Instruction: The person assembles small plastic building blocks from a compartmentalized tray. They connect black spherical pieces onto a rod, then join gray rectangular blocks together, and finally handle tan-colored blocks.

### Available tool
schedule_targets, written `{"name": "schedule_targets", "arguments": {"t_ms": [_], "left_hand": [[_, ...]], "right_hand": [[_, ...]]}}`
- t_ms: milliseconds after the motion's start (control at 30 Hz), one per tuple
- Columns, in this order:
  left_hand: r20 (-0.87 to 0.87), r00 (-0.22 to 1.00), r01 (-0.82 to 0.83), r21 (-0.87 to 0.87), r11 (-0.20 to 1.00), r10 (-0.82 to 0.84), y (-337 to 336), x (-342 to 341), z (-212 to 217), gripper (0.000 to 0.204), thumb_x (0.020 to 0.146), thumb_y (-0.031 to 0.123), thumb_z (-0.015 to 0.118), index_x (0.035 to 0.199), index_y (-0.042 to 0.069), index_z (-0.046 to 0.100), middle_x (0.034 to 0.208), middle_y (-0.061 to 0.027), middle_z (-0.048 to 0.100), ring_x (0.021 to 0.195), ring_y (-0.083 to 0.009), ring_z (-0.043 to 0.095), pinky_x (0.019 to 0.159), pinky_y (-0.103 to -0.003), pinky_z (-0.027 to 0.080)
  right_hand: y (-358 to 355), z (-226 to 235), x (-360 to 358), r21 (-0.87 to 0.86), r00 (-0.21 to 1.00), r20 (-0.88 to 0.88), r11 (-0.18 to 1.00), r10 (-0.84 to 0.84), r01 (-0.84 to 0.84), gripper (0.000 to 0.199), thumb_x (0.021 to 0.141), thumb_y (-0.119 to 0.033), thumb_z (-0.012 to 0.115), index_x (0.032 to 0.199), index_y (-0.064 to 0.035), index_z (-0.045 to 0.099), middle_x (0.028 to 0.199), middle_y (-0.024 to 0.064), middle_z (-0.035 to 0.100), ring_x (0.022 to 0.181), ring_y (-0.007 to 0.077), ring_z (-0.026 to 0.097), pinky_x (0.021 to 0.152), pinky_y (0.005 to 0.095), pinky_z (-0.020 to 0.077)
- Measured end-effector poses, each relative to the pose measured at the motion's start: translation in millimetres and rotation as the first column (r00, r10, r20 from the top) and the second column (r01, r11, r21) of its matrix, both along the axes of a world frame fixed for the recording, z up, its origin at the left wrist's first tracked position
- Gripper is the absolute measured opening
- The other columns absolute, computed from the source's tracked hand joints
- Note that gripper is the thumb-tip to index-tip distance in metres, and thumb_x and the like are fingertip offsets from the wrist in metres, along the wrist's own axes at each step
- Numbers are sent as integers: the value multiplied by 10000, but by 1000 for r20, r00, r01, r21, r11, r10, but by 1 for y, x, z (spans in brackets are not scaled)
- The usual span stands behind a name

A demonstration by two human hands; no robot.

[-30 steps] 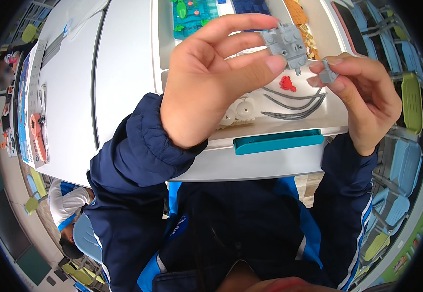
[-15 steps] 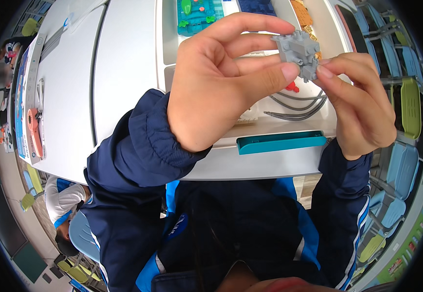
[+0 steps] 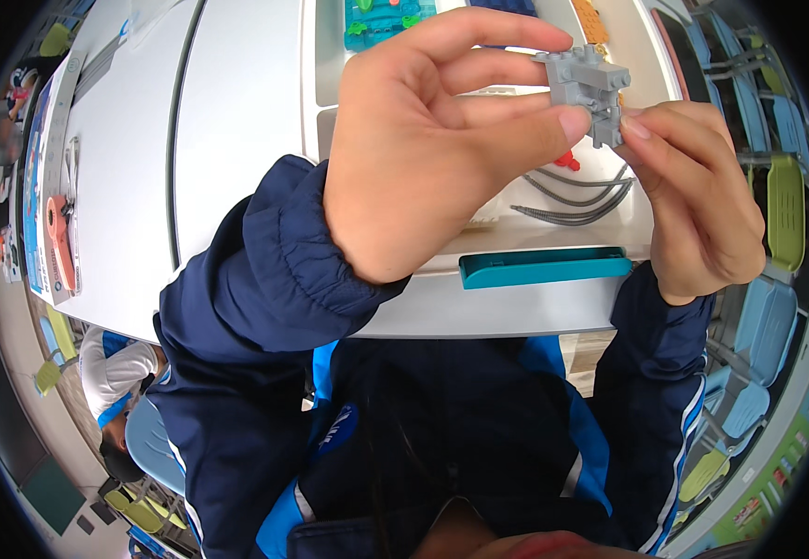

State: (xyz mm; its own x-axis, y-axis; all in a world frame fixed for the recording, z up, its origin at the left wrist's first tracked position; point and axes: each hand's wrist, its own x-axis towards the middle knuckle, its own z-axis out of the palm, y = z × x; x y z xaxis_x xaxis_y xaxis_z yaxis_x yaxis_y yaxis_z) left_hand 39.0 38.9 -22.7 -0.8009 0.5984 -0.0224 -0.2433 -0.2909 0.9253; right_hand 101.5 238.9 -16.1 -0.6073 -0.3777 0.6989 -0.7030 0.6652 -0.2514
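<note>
A small grey assembly of toy building bricks [image 3: 583,82] is held up above a white parts tray [image 3: 479,266]. My left hand [image 3: 432,149] grips it from the left, thumb in front and fingers behind. At its lower right side, my right hand [image 3: 698,191] pinches the edge between thumb and forefinger; whether a separate small piece is between those fingertips I cannot tell. Below the assembly, grey ribbed hoses [image 3: 579,218] and a red piece [image 3: 567,161] lie in the tray.
Teal bricks [image 3: 376,30], dark blue bricks [image 3: 502,7] and orange bricks [image 3: 592,20] fill the tray's far compartments. A teal handle [image 3: 546,268] is on its near side. At the left lie a box [image 3: 39,214] and a pink tool [image 3: 60,242]. A person in white [image 3: 111,377] is at lower left.
Both hands have shifted slightly right with the grey assembly. It has turned a little, so its hollow side shows more. The view has moved slightly too.
</note>
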Motion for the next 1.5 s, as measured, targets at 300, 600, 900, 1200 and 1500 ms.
{"name": "schedule_targets", "arguments": {"t_ms": [300, 600, 900, 1200, 1500], "left_hand": [[-13, 1000, -10, 40, 999, 10, 4, -4, -6, 392, 813, -84, 668, 1183, -11, 562, 1058, -144, 663, 972, -192, 666, 824, -243, 552], [-16, 1000, -5, 53, 999, 6, 5, -7, -7, 396, 817, -84, 661, 1193, -10, 561, 1063, -144, 662, 973, -181, 663, 826, -237, 547], [13, 1000, -18, 30, 999, 17, -2, -3, -5, 399, 821, -83, 655, 1202, -10, 560, 1069, -143, 662, 975, -170, 659, 828, -231, 543], [-30, 999, -42, 53, 998, 44, -1, -1, -12, 403, 826, -83, 648, 1211, -9, 559, 1074, -142, 661, 977, -159, 655, 830, -225, 538], [-394, 917, -18, 128, 992, 68, 2, 10, -16, 454, 850, -127, 597, 1286, -60, 491, 1191, -173, 618, 1116, -214, 601, 954, -299, 483]], "right_hand": [[-8, -6, -3, 34, 998, -61, 999, -26, 28, 283, 658, 161, 689, 937, 117, 673, 877, 216, 671, 790, 300, 638, 694, 332, 518], [-9, -5, -3, 79, 991, -123, 995, -53, 63, 293, 654, 168, 700, 939, 104, 683, 895, 222, 679, 797, 313, 650, 700, 335, 526], [-11, -6, -3, 39, 996, -88, 999, -34, 37, 284, 662, 154, 699, 941, 106, 680, 892, 217, 673, 792, 309, 642, 696, 335, 522], [-6, -9, -1, 11, 1000, -3, 1000, -2, 2, 308, 652, 107, 739, 953, 91, 677, 919, 215, 660, 830, 300, 628, 699, 344, 523], [-1, -18, -2, -578, 896, 350, 816, 275, -25, 656, 743, -71, 777, 1290, 102, 459, 1283, 228, 530, 1213, 281, 513, 982, 430, 478]]}}
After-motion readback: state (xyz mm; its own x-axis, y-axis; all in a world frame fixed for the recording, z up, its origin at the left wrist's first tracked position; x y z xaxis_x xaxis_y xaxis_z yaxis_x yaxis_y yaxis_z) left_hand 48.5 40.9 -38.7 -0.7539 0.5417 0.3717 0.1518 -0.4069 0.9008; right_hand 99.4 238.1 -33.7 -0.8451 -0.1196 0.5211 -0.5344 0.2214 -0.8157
